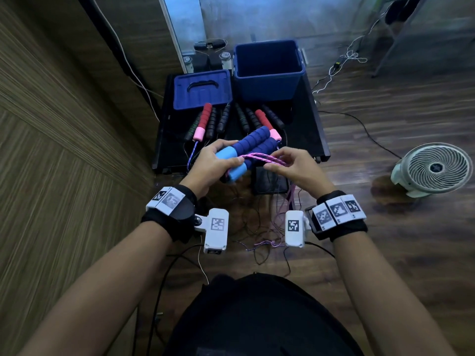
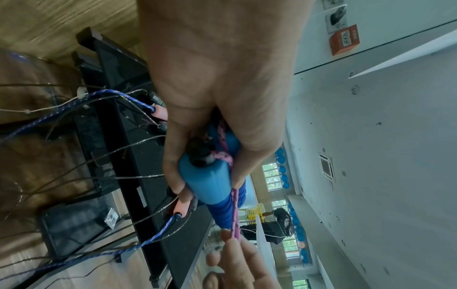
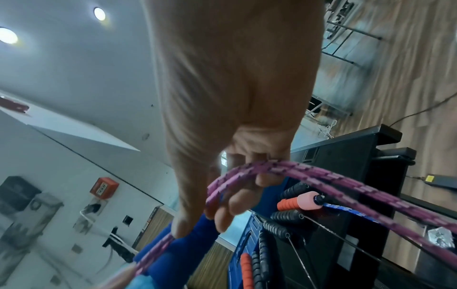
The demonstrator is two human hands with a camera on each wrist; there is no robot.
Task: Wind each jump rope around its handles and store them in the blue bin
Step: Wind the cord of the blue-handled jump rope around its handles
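My left hand grips two blue foam handles held side by side, light-blue ends toward me, above the near edge of the black table. In the left wrist view the left hand is wrapped round the blue handles. A pink braided rope runs from the handles to my right hand, which pinches a doubled strand. The right wrist view shows the pink rope looped over the curled fingers. The rest of the rope hangs down to the floor. The open blue bin stands at the table's back.
The bin's blue lid lies left of the bin. Several other jump ropes with black and red-pink handles lie in a row on the table, cords trailing off the front. A white fan stands on the wooden floor at right. A wood-panelled wall runs along the left.
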